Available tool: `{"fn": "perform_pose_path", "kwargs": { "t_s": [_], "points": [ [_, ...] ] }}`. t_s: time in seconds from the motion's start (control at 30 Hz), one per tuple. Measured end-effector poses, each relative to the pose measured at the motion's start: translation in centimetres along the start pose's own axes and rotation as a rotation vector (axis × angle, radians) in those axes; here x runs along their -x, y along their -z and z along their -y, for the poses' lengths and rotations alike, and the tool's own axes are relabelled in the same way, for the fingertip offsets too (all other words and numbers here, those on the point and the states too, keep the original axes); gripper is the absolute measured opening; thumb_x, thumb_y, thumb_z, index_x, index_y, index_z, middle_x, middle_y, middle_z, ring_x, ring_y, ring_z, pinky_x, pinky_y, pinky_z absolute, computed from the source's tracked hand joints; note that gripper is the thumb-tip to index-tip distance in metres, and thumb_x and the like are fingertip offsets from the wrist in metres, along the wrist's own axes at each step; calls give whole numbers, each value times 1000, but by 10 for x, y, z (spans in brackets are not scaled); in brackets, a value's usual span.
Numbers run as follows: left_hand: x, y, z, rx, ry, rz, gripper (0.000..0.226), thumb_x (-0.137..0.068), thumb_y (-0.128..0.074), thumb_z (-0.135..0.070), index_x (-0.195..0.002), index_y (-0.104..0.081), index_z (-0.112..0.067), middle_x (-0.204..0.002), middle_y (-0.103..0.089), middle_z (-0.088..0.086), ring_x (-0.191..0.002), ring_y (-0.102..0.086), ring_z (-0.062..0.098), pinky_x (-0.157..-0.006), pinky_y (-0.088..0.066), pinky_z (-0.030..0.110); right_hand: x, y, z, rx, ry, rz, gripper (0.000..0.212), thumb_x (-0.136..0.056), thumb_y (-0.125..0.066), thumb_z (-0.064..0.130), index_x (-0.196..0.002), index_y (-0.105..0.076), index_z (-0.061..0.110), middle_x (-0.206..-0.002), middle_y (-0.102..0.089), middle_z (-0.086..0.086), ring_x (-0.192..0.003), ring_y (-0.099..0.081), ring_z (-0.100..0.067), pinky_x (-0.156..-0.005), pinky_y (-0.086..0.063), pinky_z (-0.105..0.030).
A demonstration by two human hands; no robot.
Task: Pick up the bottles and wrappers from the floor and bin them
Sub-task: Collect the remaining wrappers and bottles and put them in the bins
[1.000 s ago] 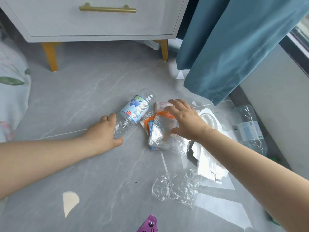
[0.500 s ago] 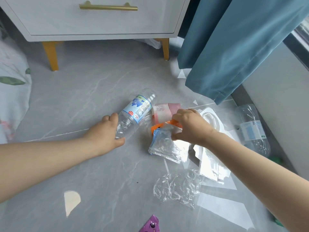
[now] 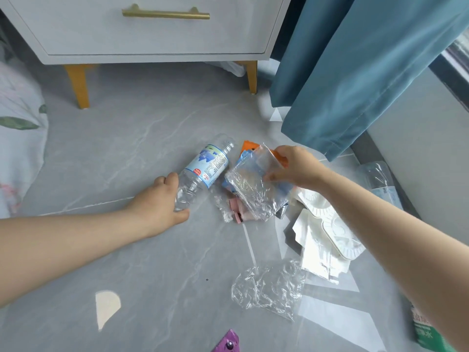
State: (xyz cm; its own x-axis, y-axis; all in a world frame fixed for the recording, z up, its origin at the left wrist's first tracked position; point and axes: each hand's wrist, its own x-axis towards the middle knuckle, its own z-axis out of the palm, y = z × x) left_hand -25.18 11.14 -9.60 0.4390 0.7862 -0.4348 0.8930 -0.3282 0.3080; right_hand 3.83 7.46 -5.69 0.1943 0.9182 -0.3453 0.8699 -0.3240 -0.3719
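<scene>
A clear plastic bottle [image 3: 206, 166] with a blue and white label lies on the grey floor, neck pointing away from me. My left hand [image 3: 162, 201] grips its base. My right hand [image 3: 295, 166] pinches a bundle of wrappers [image 3: 253, 189], clear, blue and orange, lifted a little off the floor. A pink wrapper [image 3: 237, 212] lies under the bundle. A crumpled clear wrapper [image 3: 269, 288] lies nearer to me. White packaging [image 3: 327, 229] sits under my right forearm. A second clear bottle [image 3: 380, 179] lies by the wall at right.
A white nightstand [image 3: 152, 34] on gold legs stands at the back. A blue curtain [image 3: 355, 72] hangs at the right. Floral bedding [image 3: 17, 138] is at the left. A purple wrapper [image 3: 227, 342] and a green carton [image 3: 426, 334] lie at the bottom edge.
My right hand went from pressing flat on the wrappers to pinching them and lifting the bundle. My left hand has stayed gripping the bottle's base.
</scene>
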Motion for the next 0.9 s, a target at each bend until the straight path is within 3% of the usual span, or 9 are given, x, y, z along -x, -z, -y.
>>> {"fn": "perform_pose_path", "kwargs": {
  "t_s": [0.1, 0.17, 0.2, 0.27, 0.37, 0.5, 0.67, 0.8, 0.9],
  "points": [
    [0, 0, 1, 8, -6, -3, 58, -83, -64, -41, -119, -33, -8, -118, -45, 13, -96, -58, 32, -73, -44, 32, -16, -12, -2, 68, -96, 68, 48, -71, -81, 34, -65, -36, 20, -68, -40, 1, -75, -42, -25, -51, -26, -30],
    [0, 0, 2, 21, -11, -4, 55, -83, -64, -41, -116, -34, -9, -117, -45, 13, -92, -57, 30, -74, -46, 33, -20, -17, -1, 112, -122, 114, 36, -71, -81, 37, -81, -51, 21, -87, -47, -1, -87, -48, -27, -58, -34, -29],
    [0, 0, 2, 25, -12, -7, 54, -83, -64, -41, -115, -34, -9, -116, -45, 12, -90, -57, 30, -73, -46, 33, -21, -19, -1, 107, -121, 132, 45, -70, -82, 37, -103, -56, 18, -103, -49, -4, -99, -51, -28, -68, -39, -28],
    [0, 0, 2, 28, -12, -11, 53, -83, -64, -41, -114, -34, -9, -115, -45, 12, -88, -55, 29, -71, -44, 31, -20, -23, 0, 50, -119, 156, 84, -68, -85, 35, -138, -42, 16, -134, -44, -8, -121, -48, -27, -92, -41, -30],
    [0, -1, 2, 34, -12, -19, 54, -83, -64, -41, -115, -34, -9, -116, -46, 12, -89, -55, 29, -69, -41, 30, -20, -28, 2, 65, -78, 162, 105, -63, -87, 39, -147, -29, 15, -146, -38, -7, -130, -44, -25, -103, -38, -33],
    [0, -2, 2, 25, -13, -20, 56, -83, -64, -41, -118, -34, -8, -118, -46, 13, -97, -57, 31, -68, -38, 29, -19, -28, 6, 96, -98, 132, 99, -62, -88, 39, -143, -38, 14, -136, -44, -10, -120, -49, -27, -98, -41, -33],
    [-2, -1, 2, 34, -9, -2, 56, -84, -64, -40, -117, -34, -7, -119, -46, 15, -97, -56, 31, -69, -36, 28, -2, -23, 11, 71, -95, 19, 62, -65, -86, 31, -115, -56, 12, -105, -55, -6, -87, -47, -21, -69, -35, -26],
    [-1, 1, 1, 39, 4, 7, 54, -84, -65, -39, -115, -35, -7, -118, -46, 16, -83, -46, 25, -68, -34, 28, 25, -17, 13, -29, -72, -5, 51, -65, -86, 27, -104, -55, 17, -76, -49, 8, -69, -46, -14, -52, -32, -24],
    [-1, 2, 1, 42, 18, 16, 55, -83, -66, -39, -115, -35, -7, -118, -46, 16, -80, -45, 24, -67, -34, 27, 52, -12, 16, -119, -31, -24, 41, -65, -85, 27, -97, -59, 24, -73, -52, 12, -64, -47, -3, -52, -34, -17]
  ]
}}
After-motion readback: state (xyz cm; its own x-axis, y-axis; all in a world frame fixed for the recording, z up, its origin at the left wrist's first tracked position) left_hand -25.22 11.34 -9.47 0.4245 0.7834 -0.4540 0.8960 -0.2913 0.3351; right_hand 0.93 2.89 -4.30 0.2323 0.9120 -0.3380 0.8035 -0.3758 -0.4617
